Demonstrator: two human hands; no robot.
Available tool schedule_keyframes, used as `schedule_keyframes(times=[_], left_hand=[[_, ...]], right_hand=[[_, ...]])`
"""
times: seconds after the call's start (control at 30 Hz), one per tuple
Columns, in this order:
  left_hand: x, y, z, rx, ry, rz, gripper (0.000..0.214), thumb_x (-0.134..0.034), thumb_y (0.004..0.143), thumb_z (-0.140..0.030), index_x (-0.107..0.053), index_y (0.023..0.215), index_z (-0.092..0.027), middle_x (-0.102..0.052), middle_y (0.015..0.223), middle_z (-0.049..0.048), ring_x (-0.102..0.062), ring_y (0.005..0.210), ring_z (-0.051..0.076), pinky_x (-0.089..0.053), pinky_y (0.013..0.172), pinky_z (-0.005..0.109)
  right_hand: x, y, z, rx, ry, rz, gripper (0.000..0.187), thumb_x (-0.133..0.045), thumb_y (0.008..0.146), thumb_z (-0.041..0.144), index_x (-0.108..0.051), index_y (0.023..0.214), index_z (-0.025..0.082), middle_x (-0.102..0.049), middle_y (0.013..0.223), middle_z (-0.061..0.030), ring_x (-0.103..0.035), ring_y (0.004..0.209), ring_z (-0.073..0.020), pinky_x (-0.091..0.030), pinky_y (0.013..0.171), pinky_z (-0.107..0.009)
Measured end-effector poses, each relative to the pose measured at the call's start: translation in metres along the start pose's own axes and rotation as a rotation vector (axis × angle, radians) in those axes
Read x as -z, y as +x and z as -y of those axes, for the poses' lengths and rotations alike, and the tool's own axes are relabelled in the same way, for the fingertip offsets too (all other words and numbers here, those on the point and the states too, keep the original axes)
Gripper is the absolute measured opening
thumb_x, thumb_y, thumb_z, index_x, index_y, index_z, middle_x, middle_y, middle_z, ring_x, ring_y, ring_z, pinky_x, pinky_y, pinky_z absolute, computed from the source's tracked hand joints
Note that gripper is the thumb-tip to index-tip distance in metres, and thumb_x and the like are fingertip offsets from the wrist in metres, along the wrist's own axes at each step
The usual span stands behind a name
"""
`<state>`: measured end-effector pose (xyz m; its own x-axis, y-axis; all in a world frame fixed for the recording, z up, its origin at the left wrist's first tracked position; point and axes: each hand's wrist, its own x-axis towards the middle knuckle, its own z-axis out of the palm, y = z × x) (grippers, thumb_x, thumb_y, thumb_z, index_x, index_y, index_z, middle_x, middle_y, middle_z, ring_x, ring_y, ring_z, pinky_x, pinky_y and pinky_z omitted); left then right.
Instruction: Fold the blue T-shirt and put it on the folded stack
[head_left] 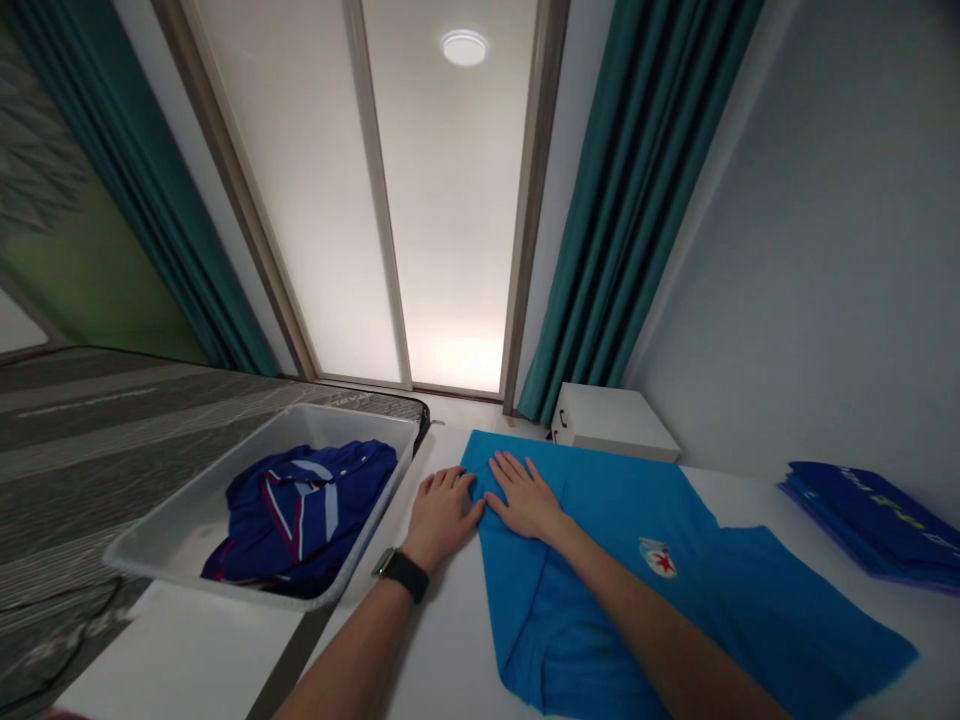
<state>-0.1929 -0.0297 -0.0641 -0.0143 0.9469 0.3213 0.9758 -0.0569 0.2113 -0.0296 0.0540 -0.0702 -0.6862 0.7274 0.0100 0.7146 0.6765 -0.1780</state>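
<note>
A bright blue T-shirt (600, 510) with a small red and white emblem lies on the white table (450, 630), one side folded inward. My right hand (525, 497) rests flat on the folded part, fingers stretched out. Beside it my left hand (444, 515), with a black watch on the wrist, lies at the shirt's left edge. Its fingers are spread, and the fingertips touch or nearly touch the cloth. Neither hand grips anything. My right forearm crosses over the shirt and hides part of it.
To the left stands a translucent plastic bin (180, 530) holding dark blue clothing (315, 510). A stack of folded blue garments (877, 520) sits at the table's right side. Beyond the table are a white cabinet (615, 420), teal curtains (630, 220) and frosted sliding doors (457, 220).
</note>
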Motion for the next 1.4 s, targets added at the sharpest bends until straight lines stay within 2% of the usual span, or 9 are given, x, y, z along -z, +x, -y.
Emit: schedule_keyframes(times=[0.2, 0.37, 0.57, 0.73, 0.9, 1.03, 1.17, 1.27, 1.4], left_hand=[[0.002, 0.003, 0.007, 0.002, -0.031, 0.043, 0.029, -0.045, 0.096, -0.03, -0.059, 0.121, -0.027, -0.06, 0.129, 0.0036, -0.051, 0.119, 0.022, -0.036, 0.101, 0.039], [0.003, 0.005, 0.008, 0.004, -0.029, 0.036, 0.029, -0.045, 0.095, -0.027, -0.061, 0.12, -0.027, -0.061, 0.127, 0.0038, -0.052, 0.118, 0.022, -0.037, 0.099, 0.039], [0.002, 0.006, 0.005, 0.024, -0.046, 0.009, 0.028, -0.045, 0.095, -0.028, -0.061, 0.118, -0.026, -0.061, 0.126, 0.0039, -0.052, 0.116, 0.023, -0.037, 0.099, 0.041], [0.004, 0.006, 0.004, 0.039, -0.06, 0.011, 0.029, -0.048, 0.092, -0.027, -0.062, 0.118, -0.027, -0.061, 0.126, 0.0039, -0.053, 0.117, 0.024, -0.036, 0.101, 0.04], [0.004, 0.006, 0.007, 0.037, -0.089, 0.019, 0.03, -0.043, 0.096, -0.026, -0.061, 0.119, -0.025, -0.061, 0.126, 0.0042, -0.053, 0.117, 0.022, -0.038, 0.1, 0.039], [0.001, 0.006, 0.011, 0.019, -0.109, 0.015, 0.032, -0.044, 0.095, -0.026, -0.059, 0.123, -0.024, -0.06, 0.128, 0.0059, -0.052, 0.119, 0.023, -0.038, 0.101, 0.041], [0.007, 0.004, 0.003, -0.058, -0.127, -0.022, 0.034, -0.046, 0.094, -0.024, -0.056, 0.127, -0.022, -0.054, 0.134, 0.0086, -0.048, 0.123, 0.025, -0.037, 0.104, 0.042], [0.02, -0.006, -0.02, -0.159, -0.138, 0.011, 0.029, -0.045, 0.094, -0.026, -0.058, 0.121, -0.023, -0.057, 0.125, 0.0087, -0.05, 0.117, 0.025, -0.037, 0.102, 0.042], [0.039, -0.034, -0.06, -0.25, -0.138, 0.206, 0.015, -0.049, 0.093, -0.031, -0.06, 0.098, -0.023, -0.063, 0.1, 0.0052, -0.056, 0.098, 0.023, -0.04, 0.088, 0.038]], right_hand=[[0.008, -0.01, 0.007, 0.035, 0.028, -0.007, 0.068, -0.023, 0.098, 0.052, -0.022, 0.154, 0.013, -0.015, 0.161, -0.0078, -0.009, 0.149, -0.0209, -0.003, 0.12, -0.046], [0.007, -0.047, 0.03, 0.155, 0.061, -0.001, 0.071, -0.025, 0.098, 0.055, -0.022, 0.154, 0.012, -0.014, 0.161, -0.0088, -0.008, 0.149, -0.0216, 0.0, 0.121, -0.046], [0.0, -0.085, 0.054, 0.185, 0.105, 0.048, 0.078, -0.035, 0.094, 0.059, -0.018, 0.155, 0.012, -0.009, 0.161, -0.0112, -0.004, 0.149, -0.0252, 0.0, 0.121, -0.048], [-0.001, -0.091, 0.057, 0.197, 0.126, 0.038, 0.078, -0.036, 0.095, 0.057, -0.015, 0.155, 0.013, -0.006, 0.161, -0.0105, -0.003, 0.149, -0.0242, 0.002, 0.121, -0.048], [0.002, -0.094, 0.057, 0.196, 0.149, 0.029, 0.073, -0.032, 0.097, 0.055, -0.017, 0.155, 0.013, -0.008, 0.161, -0.0097, -0.005, 0.149, -0.0232, -0.001, 0.122, -0.047], [0.01, -0.102, 0.049, 0.177, 0.179, 0.004, 0.063, -0.025, 0.101, 0.048, -0.016, 0.155, 0.016, -0.011, 0.161, -0.0058, -0.009, 0.149, -0.0212, -0.007, 0.122, -0.044], [0.017, -0.117, 0.023, 0.082, 0.133, -0.028, 0.059, -0.027, 0.101, 0.045, -0.022, 0.154, 0.018, -0.02, 0.16, -0.0056, -0.015, 0.148, -0.0218, -0.013, 0.122, -0.046], [0.016, -0.133, -0.001, -0.02, 0.096, -0.058, 0.058, -0.029, 0.101, 0.045, -0.027, 0.153, 0.02, -0.024, 0.159, -0.0057, -0.018, 0.147, -0.023, -0.017, 0.121, -0.047], [0.008, -0.153, -0.02, -0.069, 0.088, -0.056, 0.058, -0.029, 0.101, 0.048, -0.029, 0.152, 0.022, -0.024, 0.159, -0.005, -0.019, 0.147, -0.0234, -0.02, 0.12, -0.047]])
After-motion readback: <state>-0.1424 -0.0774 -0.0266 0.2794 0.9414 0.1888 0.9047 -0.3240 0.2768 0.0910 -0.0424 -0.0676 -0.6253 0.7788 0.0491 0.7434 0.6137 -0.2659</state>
